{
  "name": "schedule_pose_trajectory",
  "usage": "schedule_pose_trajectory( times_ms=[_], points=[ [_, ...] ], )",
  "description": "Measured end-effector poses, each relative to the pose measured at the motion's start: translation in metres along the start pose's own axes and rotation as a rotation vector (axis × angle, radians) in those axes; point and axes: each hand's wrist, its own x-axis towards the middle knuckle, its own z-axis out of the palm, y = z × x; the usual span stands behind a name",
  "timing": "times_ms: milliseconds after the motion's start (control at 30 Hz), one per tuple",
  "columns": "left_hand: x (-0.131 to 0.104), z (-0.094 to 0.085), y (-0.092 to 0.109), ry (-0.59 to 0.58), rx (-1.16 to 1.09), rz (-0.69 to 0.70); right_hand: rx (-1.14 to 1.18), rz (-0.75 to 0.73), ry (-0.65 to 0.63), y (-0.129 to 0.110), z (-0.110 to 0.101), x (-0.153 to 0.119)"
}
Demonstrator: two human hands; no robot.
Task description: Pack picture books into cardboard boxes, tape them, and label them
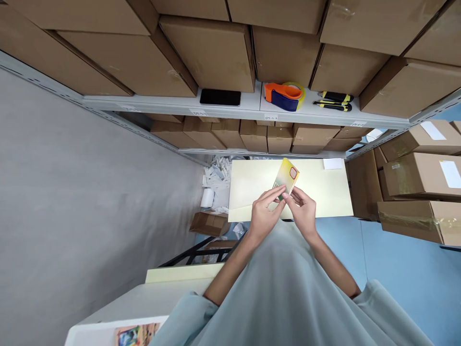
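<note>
A small yellow-and-green printed packet [287, 172] with a red-edged mark is held up at a tilt above the pale table [252, 185]. My left hand [267, 211] grips its lower left part, fingers lying across the front. From the lower right, my right hand [301, 209] pinches the packet's bottom edge between thumb and fingers. The fingertips of both hands meet near that edge and hide part of it. A white slip of paper [332, 164] lies at the table's far right corner.
A shelf ahead bears cardboard boxes [216, 53], a black phone [220, 97], an orange-and-blue tape dispenser [284, 96] and yellow-black utility knives [334, 101]. Stacked cartons [419, 175] stand at right. Paper scraps [218, 175] and an open box [209, 224] are left of the table.
</note>
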Motion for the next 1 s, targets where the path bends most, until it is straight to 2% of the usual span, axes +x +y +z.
schedule_pose_trajectory(
  times_ms=[100, 233, 367, 433, 600, 667, 767, 900, 933, 1000],
  points=[
    [0.003, -0.006, -0.004, -0.05, 0.013, -0.016, 0.072, 0.069, 0.031, 0.003, -0.011, 0.01],
    [0.017, -0.027, -0.015, 0.07, 0.013, -0.139, 0.083, 0.129, -0.022, -0.002, -0.031, 0.018],
    [0.02, -0.034, -0.024, -0.042, -0.153, -0.334, 0.085, 0.133, -0.088, -0.002, -0.038, 0.022],
    [0.017, -0.032, -0.025, -0.022, -0.206, -0.379, 0.07, 0.137, -0.081, 0.002, -0.037, 0.024],
    [0.01, -0.024, -0.019, 0.159, -0.135, -0.252, -0.013, 0.045, 0.123, 0.008, -0.027, 0.023],
    [0.009, -0.02, -0.014, 0.213, -0.065, -0.175, -0.015, 0.037, 0.079, 0.007, -0.02, 0.017],
    [0.005, -0.011, -0.008, 0.161, 0.036, -0.058, 0.03, 0.057, -0.055, 0.006, -0.007, 0.009],
    [0.0, -0.002, -0.008, -0.02, 0.088, 0.023, 0.095, 0.103, -0.049, 0.013, -0.007, 0.015],
    [0.0, -0.003, -0.011, -0.02, 0.093, 0.011, 0.104, 0.133, -0.047, 0.016, -0.011, 0.019],
    [0.005, -0.009, -0.022, 0.053, 0.099, -0.054, 0.11, 0.193, -0.073, 0.021, -0.024, 0.029]
  ],
)
